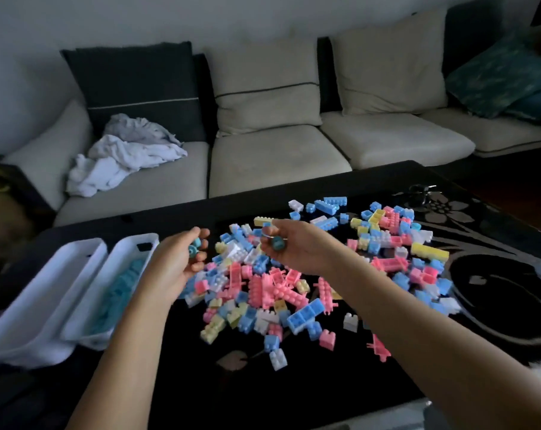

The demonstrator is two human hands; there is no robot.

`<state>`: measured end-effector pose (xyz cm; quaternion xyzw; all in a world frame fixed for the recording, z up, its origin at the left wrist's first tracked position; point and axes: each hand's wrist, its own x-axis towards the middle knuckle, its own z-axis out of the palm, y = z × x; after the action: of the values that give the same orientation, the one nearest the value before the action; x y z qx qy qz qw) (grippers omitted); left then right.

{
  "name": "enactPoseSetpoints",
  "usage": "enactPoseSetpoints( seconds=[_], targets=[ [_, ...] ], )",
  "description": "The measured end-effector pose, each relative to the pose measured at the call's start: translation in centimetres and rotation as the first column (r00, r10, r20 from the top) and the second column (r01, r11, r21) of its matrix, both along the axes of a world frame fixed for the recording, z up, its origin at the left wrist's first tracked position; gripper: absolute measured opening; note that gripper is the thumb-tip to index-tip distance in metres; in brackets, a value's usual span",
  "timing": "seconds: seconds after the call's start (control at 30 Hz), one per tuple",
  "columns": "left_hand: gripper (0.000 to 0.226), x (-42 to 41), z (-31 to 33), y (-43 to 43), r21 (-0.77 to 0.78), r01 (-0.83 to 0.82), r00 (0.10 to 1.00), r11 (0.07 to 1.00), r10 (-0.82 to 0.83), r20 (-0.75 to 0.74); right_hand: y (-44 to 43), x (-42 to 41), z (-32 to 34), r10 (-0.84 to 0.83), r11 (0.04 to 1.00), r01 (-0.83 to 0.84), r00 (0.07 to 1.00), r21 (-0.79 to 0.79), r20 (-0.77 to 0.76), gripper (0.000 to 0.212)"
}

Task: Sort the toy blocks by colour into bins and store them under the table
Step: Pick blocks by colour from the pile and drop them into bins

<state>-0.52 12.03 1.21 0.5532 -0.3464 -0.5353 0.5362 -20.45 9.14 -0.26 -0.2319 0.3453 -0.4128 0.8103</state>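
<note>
A heap of pink, blue, yellow and white toy blocks (281,283) covers the middle and right of the dark table (201,383). My left hand (177,262) hovers beside the heap's left edge, fingers curled around a small teal block (194,247). My right hand (289,245) is above the heap's far side and pinches another teal block (277,242). Two white bins stand at the table's left: the nearer-to-heap bin (129,252) holds several teal blocks, and the outer bin (49,293) shows no blocks from here.
A beige sofa (278,156) with cushions runs behind the table, crumpled white cloth (120,159) on its left seat. Dark keys (421,192) lie at the table's far right. The table top carries a pale floral pattern (507,305) on its right side.
</note>
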Motion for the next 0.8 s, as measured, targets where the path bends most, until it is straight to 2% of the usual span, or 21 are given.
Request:
enactPoseSetpoints(
  seconds=[0.17,0.3,0.37,0.47,0.53,0.57,0.6,0.7,0.77,0.8],
  targets=[
    [0.023,8.3,-1.2,1.5,0.014,-0.219,0.934,0.976,0.206,0.292,-0.5,10.5,1.5,0.161,0.987,-0.162,0.986,-0.007,-0.041,0.022],
    [0.017,11.9,-2.0,2.5,0.083,-0.3,0.916,0.95,0.263,0.302,-1.2,17.2,1.9,0.265,0.959,-0.277,0.95,-0.06,-0.163,0.009],
    [0.021,12.4,-2.2,2.6,0.092,-0.316,0.917,0.944,0.279,0.286,-1.2,19.4,1.9,0.283,0.949,-0.304,0.937,-0.08,-0.205,0.03],
    [0.02,12.5,-2.4,2.9,0.121,-0.332,0.906,0.935,0.281,0.316,-0.8,21.1,2.7,0.367,0.908,-0.41,0.876,-0.082,-0.313,0.043],
    [0.045,12.9,-2.5,2.8,0.154,-0.331,0.882,0.931,0.246,0.402,-0.9,21.4,3.4,0.413,0.872,-0.481,0.824,-0.094,-0.387,0.056],
    [0.053,12.8,-2.4,2.8,0.163,-0.34,0.859,0.926,0.235,0.455,-0.9,21.3,3.8,0.413,0.855,-0.504,0.805,-0.123,-0.427,0.056],
    [0.051,12.4,-1.8,3.1,0.149,-0.346,0.838,0.926,0.234,0.492,-0.8,20.9,4.3,0.403,0.834,-0.526,0.787,-0.168,-0.467,0.054],
    [0.021,10.6,-0.9,3.4,0.013,-0.264,0.815,0.964,0.216,0.538,-0.8,18.6,5.3,0.355,0.795,-0.554,0.757,-0.249,-0.549,0.047],
    [0.01,8.5,-0.3,3.7,-0.105,-0.185,0.819,0.977,0.213,0.532,-0.8,15.6,5.7,0.118,0.743,-0.555,0.66,-0.375,-0.742,0.036],
    [0.012,7.2,0.0,3.7,-0.136,-0.144,0.826,0.98,0.195,0.53,-0.8,13.7,5.9,-0.012,0.695,-0.576,0.589,-0.43,-0.808,0.031]
  ],
)
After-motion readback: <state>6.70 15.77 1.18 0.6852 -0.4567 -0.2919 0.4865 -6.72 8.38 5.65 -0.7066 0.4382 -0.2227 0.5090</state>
